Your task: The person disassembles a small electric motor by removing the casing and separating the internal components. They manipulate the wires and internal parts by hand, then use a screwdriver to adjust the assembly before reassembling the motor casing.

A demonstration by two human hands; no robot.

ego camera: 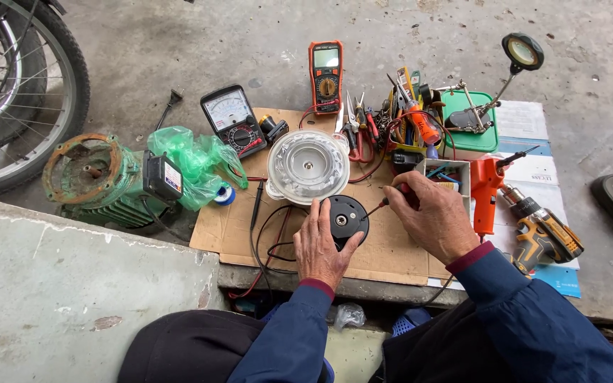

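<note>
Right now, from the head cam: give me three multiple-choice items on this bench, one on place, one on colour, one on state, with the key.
1. Where does the black round part lie?
A. on the cardboard sheet, just in front of the clear round container
B. on the green motor
C. inside the green tray

2. What colour is the case of the digital multimeter?
A. blue
B. orange and black
C. white

3. What is the right hand doing?
A. resting empty on the concrete
B. gripping the cordless drill
C. holding a red-handled probe that points toward the black round part

Key: 1 A, it sits on the cardboard under the left hand; 2 B, its case is orange with a black face; 3 C, the fingers close round the probe.
</note>
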